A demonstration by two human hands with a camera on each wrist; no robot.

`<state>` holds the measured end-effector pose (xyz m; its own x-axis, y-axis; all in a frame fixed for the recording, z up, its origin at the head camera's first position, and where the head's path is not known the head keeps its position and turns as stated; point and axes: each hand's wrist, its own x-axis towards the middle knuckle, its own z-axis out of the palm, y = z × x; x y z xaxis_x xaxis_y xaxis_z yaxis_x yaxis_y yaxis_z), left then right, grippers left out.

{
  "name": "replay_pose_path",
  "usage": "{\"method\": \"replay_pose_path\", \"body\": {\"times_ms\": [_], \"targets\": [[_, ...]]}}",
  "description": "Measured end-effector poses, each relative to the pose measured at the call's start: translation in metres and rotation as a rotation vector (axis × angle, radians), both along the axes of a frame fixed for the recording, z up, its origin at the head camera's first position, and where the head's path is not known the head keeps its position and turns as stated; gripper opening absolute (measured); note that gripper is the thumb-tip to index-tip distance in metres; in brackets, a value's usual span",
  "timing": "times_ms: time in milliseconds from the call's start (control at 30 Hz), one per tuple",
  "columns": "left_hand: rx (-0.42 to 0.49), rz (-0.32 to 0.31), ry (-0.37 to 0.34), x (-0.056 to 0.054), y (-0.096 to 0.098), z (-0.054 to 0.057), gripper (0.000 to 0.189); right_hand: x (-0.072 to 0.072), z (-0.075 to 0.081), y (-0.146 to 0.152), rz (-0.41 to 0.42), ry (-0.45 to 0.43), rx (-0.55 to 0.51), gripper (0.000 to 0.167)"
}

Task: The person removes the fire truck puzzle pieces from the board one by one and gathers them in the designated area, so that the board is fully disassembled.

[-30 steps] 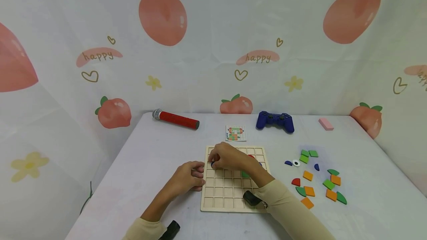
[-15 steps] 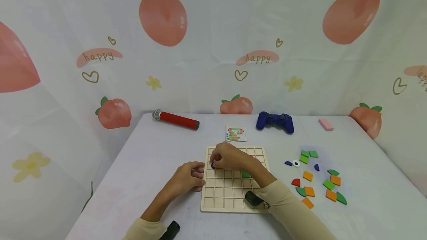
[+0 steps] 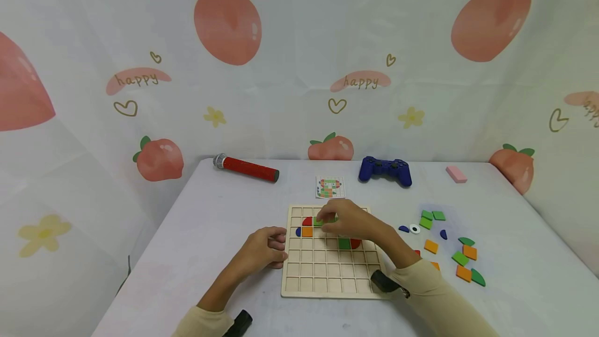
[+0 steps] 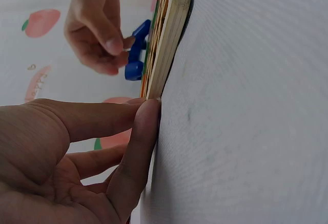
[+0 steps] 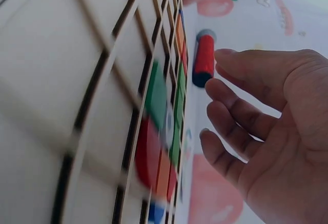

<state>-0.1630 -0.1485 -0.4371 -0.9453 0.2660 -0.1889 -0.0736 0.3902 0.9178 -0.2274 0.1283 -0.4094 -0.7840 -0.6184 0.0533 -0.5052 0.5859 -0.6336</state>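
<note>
A wooden grid board (image 3: 309,269) lies on the table, with several coloured tiles in its upper rows. At its left edge my left hand (image 3: 262,247) holds the rim between thumb and finger, as the left wrist view shows (image 4: 102,152). My right hand (image 3: 348,218) hovers over the upper part of the board, fingers loosely bent, nothing between them in the right wrist view. Left of it sit a blue half-round tile (image 3: 298,232), an orange square tile (image 3: 307,232) and a red quarter-round tile (image 3: 307,221). The hand partly hides a green tile (image 3: 318,222).
Loose green, orange, red and blue tiles lie right of the board, with a white eye disc (image 3: 414,229). Behind it stand a pattern card (image 3: 330,187), a red microphone (image 3: 248,167), a blue game controller (image 3: 385,170) and a pink block (image 3: 456,174).
My right hand has let go of the blue tile at the board's left side and moved right and up, uncovering the red and orange tiles. The left hand has stayed put.
</note>
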Motion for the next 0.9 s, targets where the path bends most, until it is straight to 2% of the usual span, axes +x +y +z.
{"method": "replay_pose_path", "body": {"times_ms": [300, 633, 900], "targets": [[-0.017, -0.006, 0.011, -0.001, 0.000, 0.000, 0.060, 0.012, 0.000, 0.054, -0.110, -0.029, -0.025, 0.019], [-0.015, 0.007, 0.010, 0.001, 0.001, -0.001, 0.061, 0.018, 0.000, 0.116, -0.227, 0.037, 0.023, 0.020], [-0.017, 0.009, 0.007, 0.001, 0.001, 0.001, 0.061, 0.023, 0.001, 0.156, -0.332, -0.012, 0.056, 0.029]]}}
